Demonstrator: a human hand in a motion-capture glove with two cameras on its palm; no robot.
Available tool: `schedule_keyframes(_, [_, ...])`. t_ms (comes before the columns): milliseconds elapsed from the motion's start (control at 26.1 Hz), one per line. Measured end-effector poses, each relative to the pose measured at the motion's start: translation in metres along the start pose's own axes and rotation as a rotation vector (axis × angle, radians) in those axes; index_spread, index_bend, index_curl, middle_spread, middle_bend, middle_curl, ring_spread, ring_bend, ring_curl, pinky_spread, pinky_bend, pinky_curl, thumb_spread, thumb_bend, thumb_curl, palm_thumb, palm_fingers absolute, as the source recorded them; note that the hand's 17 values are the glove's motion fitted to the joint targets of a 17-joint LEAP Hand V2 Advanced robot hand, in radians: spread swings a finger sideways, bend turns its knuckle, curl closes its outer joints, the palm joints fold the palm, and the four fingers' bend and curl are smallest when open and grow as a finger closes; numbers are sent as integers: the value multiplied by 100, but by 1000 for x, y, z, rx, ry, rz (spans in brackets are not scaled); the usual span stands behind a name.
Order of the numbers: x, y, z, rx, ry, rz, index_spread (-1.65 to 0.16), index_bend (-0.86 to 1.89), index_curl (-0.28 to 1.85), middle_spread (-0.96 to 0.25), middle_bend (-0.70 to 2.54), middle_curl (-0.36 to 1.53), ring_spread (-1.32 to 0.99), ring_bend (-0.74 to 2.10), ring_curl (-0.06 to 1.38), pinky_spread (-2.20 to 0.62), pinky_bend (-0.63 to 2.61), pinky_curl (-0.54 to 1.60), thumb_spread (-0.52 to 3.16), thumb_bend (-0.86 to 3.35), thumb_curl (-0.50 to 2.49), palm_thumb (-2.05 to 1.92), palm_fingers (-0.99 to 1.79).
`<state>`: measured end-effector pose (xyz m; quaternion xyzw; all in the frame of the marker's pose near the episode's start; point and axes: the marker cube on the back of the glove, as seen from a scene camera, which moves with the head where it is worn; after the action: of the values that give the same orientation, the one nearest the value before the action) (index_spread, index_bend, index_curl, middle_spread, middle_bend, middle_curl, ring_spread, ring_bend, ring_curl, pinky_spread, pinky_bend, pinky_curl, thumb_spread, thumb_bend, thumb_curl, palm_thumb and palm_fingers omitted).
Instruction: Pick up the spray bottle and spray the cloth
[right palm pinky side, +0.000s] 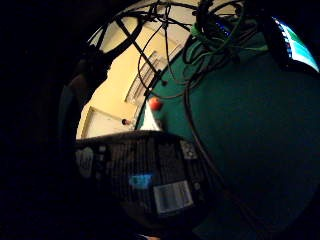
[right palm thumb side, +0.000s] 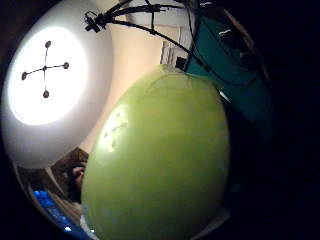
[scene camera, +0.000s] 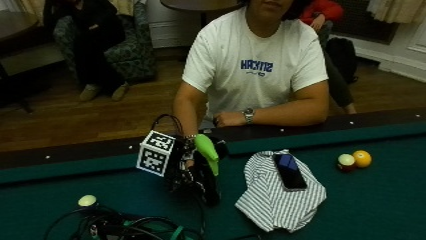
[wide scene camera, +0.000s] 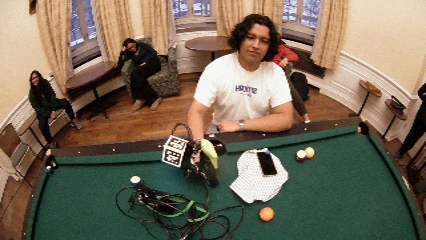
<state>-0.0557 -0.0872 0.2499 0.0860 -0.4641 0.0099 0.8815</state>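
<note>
- The gloved right hand (scene camera: 190, 172) is wrapped around the spray bottle (scene camera: 206, 152), lifted just beside the striped cloth (scene camera: 276, 197).
- Picking up looks done; the spraying is still left.

Both outside views face the person across the pool table (scene camera: 373, 200).

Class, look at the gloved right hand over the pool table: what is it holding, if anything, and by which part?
The gloved right hand holds the spray bottle, gripping it around its dark lower body, below the green spray head. The exact finger placement is hidden.
</note>
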Motion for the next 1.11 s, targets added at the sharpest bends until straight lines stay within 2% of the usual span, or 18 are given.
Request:
schedule_keyframes(191, [3, -12, 9, 6, 10, 9, -35, 2, 22, -16, 31, 40, -17, 77, 40, -5, 59, 38, 84, -6, 39, 49, 60])
schedule_keyframes(383, [7, -16, 18, -31, -23, 80, -32, -1, 17, -14, 30, 40, -17, 81, 41, -8, 64, 39, 83, -6, 37, 44, 68])
schedule_keyframes(497, [6, -13, 22, -32, -56, 133, -29, -2, 13, -15, 46, 44, -17, 89, 42, -6, 49, 35, 89, -3, 37, 45, 84])
schedule_keyframes(574, [1, -11, 22, -10, -73, 142, -29, 12, 17, -16, 55, 46, -17, 82, 40, -6, 40, 33, 95, 5, 40, 57, 99])
schedule_keyframes(689, [-8, -5, 21, 18, -87, 119, -30, 25, 23, -18, 63, 49, -17, 73, 39, -8, 31, 31, 85, 12, 47, 76, 116])
schedule_keyframes(842, [-27, 3, 16, 42, -84, 78, -28, 35, 30, -17, 66, 52, -17, 71, 41, -14, 34, 33, 77, 10, 51, 81, 136])
schedule_keyframes(1109, [-105, 9, -19, 1, 81, -19, -26, 44, 39, -17, 69, 54, -18, 72, 43, -25, 36, 35, 63, 6, 58, 86, 143])
